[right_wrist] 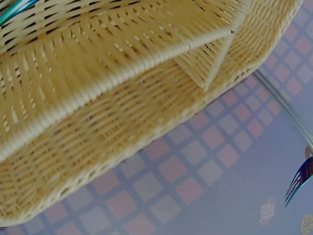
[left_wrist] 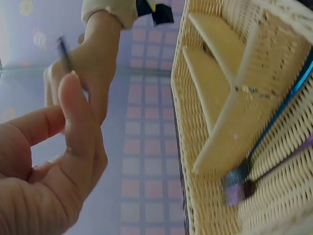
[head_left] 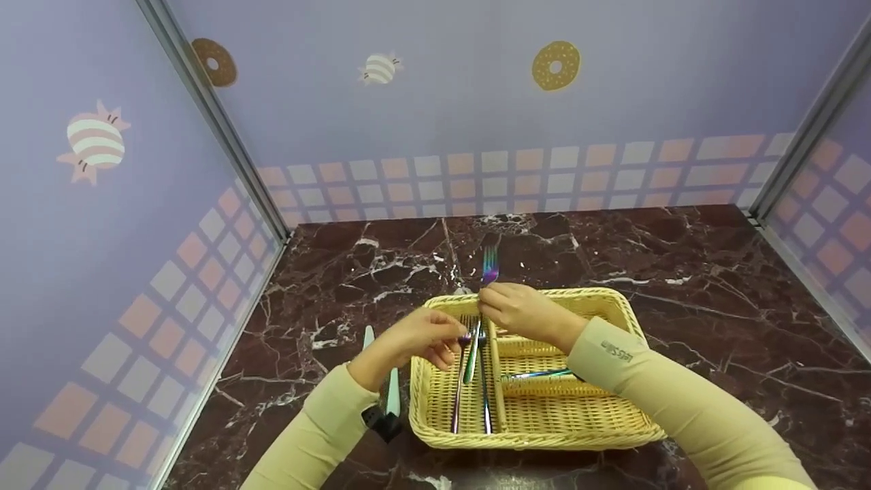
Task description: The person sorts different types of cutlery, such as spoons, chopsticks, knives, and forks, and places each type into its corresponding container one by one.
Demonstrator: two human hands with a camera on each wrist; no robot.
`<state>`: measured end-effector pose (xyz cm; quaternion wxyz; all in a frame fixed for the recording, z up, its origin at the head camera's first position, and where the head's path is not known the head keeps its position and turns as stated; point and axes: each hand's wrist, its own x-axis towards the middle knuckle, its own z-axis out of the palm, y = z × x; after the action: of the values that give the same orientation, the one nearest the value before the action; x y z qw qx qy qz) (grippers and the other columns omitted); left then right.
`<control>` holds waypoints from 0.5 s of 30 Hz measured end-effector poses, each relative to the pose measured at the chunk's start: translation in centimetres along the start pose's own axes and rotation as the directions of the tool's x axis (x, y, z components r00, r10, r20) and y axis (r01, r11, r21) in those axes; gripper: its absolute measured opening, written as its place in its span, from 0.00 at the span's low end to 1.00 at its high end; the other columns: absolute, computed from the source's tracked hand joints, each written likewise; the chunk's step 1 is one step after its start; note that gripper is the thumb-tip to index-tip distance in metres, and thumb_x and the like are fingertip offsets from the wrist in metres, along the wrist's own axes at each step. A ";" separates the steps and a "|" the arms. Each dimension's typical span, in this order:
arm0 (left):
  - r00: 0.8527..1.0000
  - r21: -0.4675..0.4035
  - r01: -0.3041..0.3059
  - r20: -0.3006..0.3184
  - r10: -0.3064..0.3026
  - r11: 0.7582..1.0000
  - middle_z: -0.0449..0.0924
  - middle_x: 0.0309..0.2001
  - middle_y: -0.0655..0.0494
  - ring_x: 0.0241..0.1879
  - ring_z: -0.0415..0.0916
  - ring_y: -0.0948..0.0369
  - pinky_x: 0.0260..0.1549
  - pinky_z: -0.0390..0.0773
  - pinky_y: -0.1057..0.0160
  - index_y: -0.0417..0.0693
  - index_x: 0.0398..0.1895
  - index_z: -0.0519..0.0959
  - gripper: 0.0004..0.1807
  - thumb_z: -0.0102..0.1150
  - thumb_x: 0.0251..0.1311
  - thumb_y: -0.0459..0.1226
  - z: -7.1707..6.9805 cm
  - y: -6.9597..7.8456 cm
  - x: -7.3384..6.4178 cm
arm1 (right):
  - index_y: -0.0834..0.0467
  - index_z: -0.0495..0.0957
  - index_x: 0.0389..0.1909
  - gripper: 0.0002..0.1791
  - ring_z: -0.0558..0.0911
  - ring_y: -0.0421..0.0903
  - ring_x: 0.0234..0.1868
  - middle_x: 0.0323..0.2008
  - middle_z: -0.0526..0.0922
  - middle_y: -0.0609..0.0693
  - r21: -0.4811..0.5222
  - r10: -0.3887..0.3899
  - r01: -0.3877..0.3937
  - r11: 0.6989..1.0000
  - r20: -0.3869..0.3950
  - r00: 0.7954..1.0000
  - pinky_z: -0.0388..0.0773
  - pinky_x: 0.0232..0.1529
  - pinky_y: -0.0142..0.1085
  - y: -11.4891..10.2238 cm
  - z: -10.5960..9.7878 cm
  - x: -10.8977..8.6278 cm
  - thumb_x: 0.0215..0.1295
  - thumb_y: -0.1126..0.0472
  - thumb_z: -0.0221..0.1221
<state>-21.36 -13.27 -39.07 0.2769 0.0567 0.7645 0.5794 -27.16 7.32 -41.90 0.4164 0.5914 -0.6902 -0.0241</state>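
My right hand (head_left: 524,309) pinches a rainbow-coloured metal fork (head_left: 490,262) over the far rim of a pale wicker basket (head_left: 537,441). Its tines point away from me, and its handle slants back over the long left compartment. My left hand (head_left: 425,337) hovers above that compartment, fingers loosely bent, close beside the handle. In the left wrist view, the left thumb lies against the forefinger, with the right hand just beyond. Two slim utensils, a purplish one (head_left: 457,408) and a dark blue one (head_left: 487,408), lie lengthwise below, their far ends partly hidden by my left hand.
Wicker dividers (head_left: 498,388) split the basket. Another shiny utensil (head_left: 537,374) lies in its right part, partly under my right sleeve. A pale green strip (head_left: 393,391) shows beside my left forearm. Patterned panels (head_left: 435,102) enclose the dark marbled table (head_left: 340,292).
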 end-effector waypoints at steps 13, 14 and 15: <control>0.978 -0.075 0.041 -0.200 -0.055 0.996 0.72 0.22 0.53 0.15 0.73 0.66 0.17 0.77 0.69 0.24 0.50 0.69 0.20 0.49 0.63 0.35 -4.8 -3.2 0.1 | 0.49 0.77 0.22 0.05 0.72 0.34 0.25 0.25 0.73 0.40 0.021 -0.284 0.294 0.956 0.332 0.900 0.71 0.24 0.22 -5.3 5.7 1.7 0.53 0.62 0.61; 0.976 -0.072 0.041 -0.210 -0.056 0.997 0.72 0.22 0.53 0.15 0.72 0.66 0.17 0.77 0.69 0.24 0.50 0.69 0.20 0.49 0.63 0.36 -5.0 -3.4 0.0 | 0.48 0.77 0.21 0.06 0.72 0.34 0.24 0.25 0.73 0.40 0.028 -0.298 0.307 0.951 0.340 0.892 0.71 0.23 0.22 -5.6 6.0 1.8 0.53 0.62 0.60; 0.974 -0.069 0.043 -0.220 -0.057 0.997 0.72 0.22 0.53 0.14 0.72 0.66 0.17 0.77 0.69 0.24 0.49 0.69 0.20 0.50 0.63 0.36 -5.2 -3.5 0.0 | 0.48 0.77 0.21 0.06 0.72 0.34 0.24 0.24 0.74 0.40 0.032 -0.310 0.320 0.947 0.351 0.884 0.71 0.22 0.22 -5.8 6.3 2.0 0.54 0.62 0.59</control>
<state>-23.06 -18.89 -41.38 0.2060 -0.0366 0.7730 0.5989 -26.26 1.01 -47.97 0.2848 0.6759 -0.6478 -0.2058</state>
